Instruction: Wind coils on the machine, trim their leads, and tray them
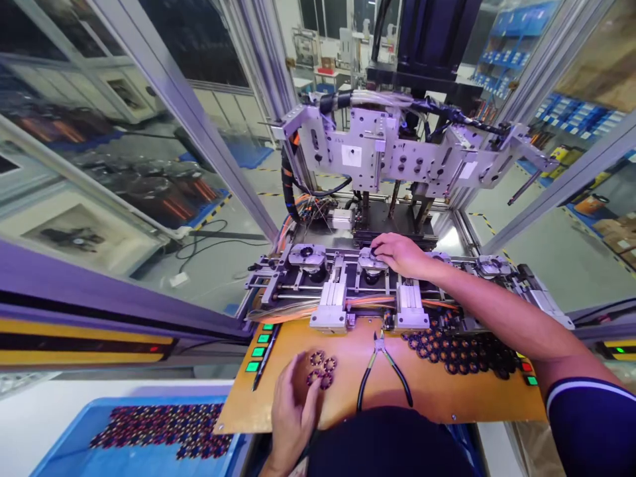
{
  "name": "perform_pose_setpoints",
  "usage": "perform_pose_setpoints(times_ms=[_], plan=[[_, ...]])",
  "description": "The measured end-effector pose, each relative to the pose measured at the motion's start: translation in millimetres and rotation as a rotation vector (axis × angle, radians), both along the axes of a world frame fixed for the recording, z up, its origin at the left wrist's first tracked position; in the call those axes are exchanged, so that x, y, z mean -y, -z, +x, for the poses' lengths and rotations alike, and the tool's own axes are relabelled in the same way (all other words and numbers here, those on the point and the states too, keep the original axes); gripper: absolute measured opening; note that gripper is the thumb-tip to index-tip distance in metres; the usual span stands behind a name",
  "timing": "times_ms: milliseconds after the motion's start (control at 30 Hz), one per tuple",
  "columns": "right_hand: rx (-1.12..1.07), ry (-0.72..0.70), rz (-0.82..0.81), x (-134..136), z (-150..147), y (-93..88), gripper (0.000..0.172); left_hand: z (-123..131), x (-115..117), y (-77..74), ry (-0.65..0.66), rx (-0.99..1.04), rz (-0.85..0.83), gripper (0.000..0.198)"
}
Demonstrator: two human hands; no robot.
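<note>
My left hand (293,404) rests on the orange-brown work board with thumb and fingers apart, curved beside several small wound ring cores (329,364). My right hand (403,255) reaches to the second clamp fixture (371,263) of the machine. Its fingers are bent together over a dark ring core (374,252) in that fixture, mostly hidden by the fingertips. Another dark ring core (307,252) sits in the leftmost fixture (298,257). Between my arms lie wire cutters (380,346), handles spread towards me.
Many dark ring cores (450,351) cover the board's right side, under my right forearm. A blue tray (64,437) with rows of cores stands at lower left. A black pen (263,361) lies by green buttons (253,366). A metal machine head (362,156) hangs above the fixtures.
</note>
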State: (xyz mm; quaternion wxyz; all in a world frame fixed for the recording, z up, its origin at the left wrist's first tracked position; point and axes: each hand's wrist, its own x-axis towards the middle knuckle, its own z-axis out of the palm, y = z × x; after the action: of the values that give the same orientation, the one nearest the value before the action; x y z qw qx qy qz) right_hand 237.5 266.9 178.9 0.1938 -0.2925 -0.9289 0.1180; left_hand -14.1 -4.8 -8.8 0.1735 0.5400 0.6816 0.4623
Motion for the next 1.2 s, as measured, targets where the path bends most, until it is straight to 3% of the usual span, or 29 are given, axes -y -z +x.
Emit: perform_pose_setpoints(times_ms=[667, 933, 1200], plan=[[0.244, -0.009, 0.116, -1, -6, -5.4, 0.027, -1, 1, 0.5, -0.009, 0.033, -0.092, 0.060], [0.298, -0.019, 0.137, -3, -9, -8.1, 0.020, 1, -2, -4.6, -0.010, 0.016, -0.078, 0.055], [0.266, -0.006, 0.119, -2, -9, 2.6, 0.021, 0, -3, 0.2, -0.018, -0.011, -0.042, 0.052]])
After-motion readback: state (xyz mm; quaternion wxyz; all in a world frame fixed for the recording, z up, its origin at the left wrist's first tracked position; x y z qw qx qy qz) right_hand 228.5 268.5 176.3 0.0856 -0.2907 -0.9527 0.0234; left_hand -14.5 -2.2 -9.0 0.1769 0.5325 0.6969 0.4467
